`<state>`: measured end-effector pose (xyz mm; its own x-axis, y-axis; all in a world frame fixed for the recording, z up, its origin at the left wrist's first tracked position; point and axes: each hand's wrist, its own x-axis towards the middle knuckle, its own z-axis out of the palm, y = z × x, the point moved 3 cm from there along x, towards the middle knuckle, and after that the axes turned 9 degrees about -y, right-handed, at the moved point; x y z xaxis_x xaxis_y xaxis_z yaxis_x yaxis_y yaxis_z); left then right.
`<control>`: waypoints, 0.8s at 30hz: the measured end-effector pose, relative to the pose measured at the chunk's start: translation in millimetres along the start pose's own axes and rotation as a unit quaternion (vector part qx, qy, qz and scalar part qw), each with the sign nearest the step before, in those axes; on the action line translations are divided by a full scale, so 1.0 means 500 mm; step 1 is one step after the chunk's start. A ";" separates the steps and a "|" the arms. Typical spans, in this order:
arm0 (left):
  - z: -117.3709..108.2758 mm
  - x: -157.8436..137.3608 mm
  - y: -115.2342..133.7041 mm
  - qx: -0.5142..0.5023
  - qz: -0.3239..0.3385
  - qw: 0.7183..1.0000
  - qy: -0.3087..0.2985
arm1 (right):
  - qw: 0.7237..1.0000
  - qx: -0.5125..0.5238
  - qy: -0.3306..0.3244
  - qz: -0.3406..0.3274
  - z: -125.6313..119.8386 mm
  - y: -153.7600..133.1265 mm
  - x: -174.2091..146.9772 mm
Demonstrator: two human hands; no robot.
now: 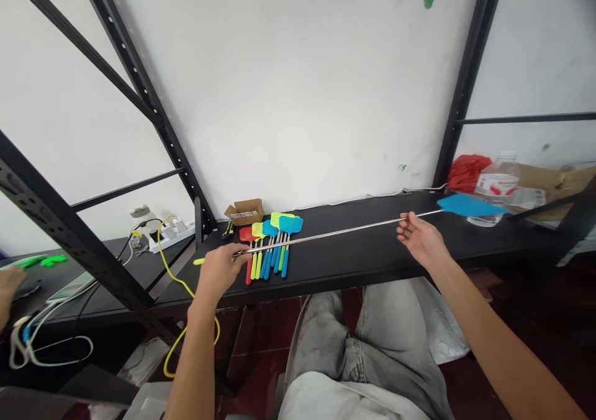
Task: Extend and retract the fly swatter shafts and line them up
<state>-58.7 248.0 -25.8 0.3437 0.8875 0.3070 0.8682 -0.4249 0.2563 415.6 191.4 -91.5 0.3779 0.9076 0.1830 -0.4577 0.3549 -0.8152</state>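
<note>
Two hands hold one long swatter [344, 231] up across the black desk [358, 259].

The left hand [221, 268] is closed on it near the handle end, just left of the pile [270, 229] of small swatters, and a bit of yellow-green handle [199, 261] pokes out on the side away from the pile. The right hand [421, 237] pinches the thin stick close to the blue head [472, 205], well to the right of the pile. So the swatter runs long from side to side, from hand to hand, and its stick crosses over the pile; I can't tell if they touch. The left hand is nearer the pile. A small box [245, 216] sits behind the pile, and a bottle [496, 184] stands far to its right.
</note>
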 end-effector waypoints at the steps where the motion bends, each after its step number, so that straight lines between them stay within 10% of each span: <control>1: -0.009 -0.003 -0.012 0.014 -0.010 0.999 0.030 | 1.000 0.011 0.000 0.001 -0.005 -0.005 0.001; 12: -0.047 -0.025 0.072 -0.016 0.129 0.978 0.165 | 0.998 0.053 0.034 0.008 0.041 0.034 -0.004; 19: 0.045 -0.011 0.150 -0.326 0.093 0.932 -0.129 | 0.997 0.054 -0.019 0.045 0.095 0.058 -0.036; 24: 0.073 0.018 0.129 -0.523 0.038 0.851 -0.025 | 0.996 0.035 -0.062 0.058 0.140 0.077 -0.058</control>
<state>13.6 235.1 -39.8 0.4222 0.8459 0.3258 0.0580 -0.3839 0.9216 330.9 194.5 -90.0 0.2186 0.9625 0.1608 -0.5489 0.2575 -0.7952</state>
